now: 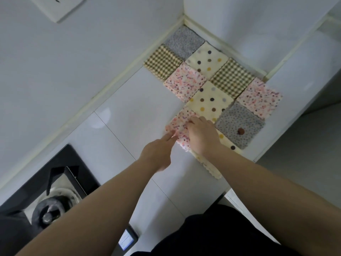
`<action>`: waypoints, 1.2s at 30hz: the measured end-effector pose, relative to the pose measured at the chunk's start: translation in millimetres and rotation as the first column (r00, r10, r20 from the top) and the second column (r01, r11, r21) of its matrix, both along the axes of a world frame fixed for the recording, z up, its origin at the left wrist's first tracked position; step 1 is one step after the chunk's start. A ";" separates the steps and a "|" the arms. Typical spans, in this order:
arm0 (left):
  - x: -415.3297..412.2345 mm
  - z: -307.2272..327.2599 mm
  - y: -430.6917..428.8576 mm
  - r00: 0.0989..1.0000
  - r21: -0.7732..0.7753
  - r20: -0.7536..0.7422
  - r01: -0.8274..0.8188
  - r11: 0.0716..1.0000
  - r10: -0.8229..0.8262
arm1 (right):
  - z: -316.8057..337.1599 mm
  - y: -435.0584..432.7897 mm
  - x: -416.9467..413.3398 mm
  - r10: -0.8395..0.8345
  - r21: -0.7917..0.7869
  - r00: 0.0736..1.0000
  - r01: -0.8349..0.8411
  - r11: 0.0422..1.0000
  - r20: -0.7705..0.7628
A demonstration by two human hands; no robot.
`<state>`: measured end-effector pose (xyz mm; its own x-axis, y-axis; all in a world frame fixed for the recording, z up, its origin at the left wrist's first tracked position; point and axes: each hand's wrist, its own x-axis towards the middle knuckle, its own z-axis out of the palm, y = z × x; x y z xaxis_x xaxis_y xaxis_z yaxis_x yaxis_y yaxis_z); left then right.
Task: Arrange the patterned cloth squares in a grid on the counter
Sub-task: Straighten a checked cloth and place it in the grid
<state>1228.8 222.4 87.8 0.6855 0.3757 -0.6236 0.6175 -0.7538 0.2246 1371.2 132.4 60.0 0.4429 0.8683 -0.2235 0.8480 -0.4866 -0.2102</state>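
From the head camera: a pink speckled cloth square (177, 126) is lying at the grid's near-left edge on the white counter (129, 108). The left hand (156, 154) is touching its corner with straight fingers while the right hand (201, 135), fingers together, is pressing it down, probably squaring it against the polka-dot square (210, 100).

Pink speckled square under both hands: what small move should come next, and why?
Probably slide the pink speckled square flush against the polka-dot square and flatten it. Fingers of the left hand touch its near corner, the right hand rests on top, and its edge looks rumpled, not yet squared with the grid.
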 end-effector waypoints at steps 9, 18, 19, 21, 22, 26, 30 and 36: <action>-37.9 30.2 -30.8 0.930 -0.027 0.200 -0.308 0.951 0.307 | 24.4 -10.3 -17.4 0.033 -0.116 0.998 -0.040 0.992 -0.062; -129.3 52.9 -92.1 0.747 -0.064 0.220 -0.631 0.773 0.627 | 53.6 -21.5 -84.4 0.244 -0.219 0.962 -0.265 0.939 -0.119; -138.5 54.9 -100.5 0.731 -0.066 0.231 -0.647 0.760 0.642 | 58.2 -25.0 -93.7 0.263 -0.218 0.958 -0.283 0.934 -0.116; -157.2 59.7 -118.4 0.701 -0.065 0.269 -0.672 0.738 0.661 | 68.6 -33.5 -114.5 0.311 -0.216 0.947 -0.322 0.922 -0.085; -167.4 61.8 -128.0 0.686 -0.068 0.291 -0.681 0.729 0.667 | 74.6 -39.2 -125.4 0.322 -0.208 0.944 -0.329 0.921 -0.068; -217.7 71.8 -172.1 0.627 -0.087 0.376 -0.709 0.700 0.682 | 94.7 -72.5 -174.4 0.329 -0.153 0.944 -0.327 0.932 -0.013; -288.4 85.3 -231.1 0.533 -0.103 0.452 -0.765 0.636 0.715 | 104.2 -113.1 -239.4 0.304 -0.090 0.953 -0.302 0.949 0.008; -426.8 114.9 -317.5 0.335 -0.094 0.534 -0.889 0.448 0.776 | 123.5 -163.2 -369.6 0.420 -0.034 0.906 -0.418 0.908 0.049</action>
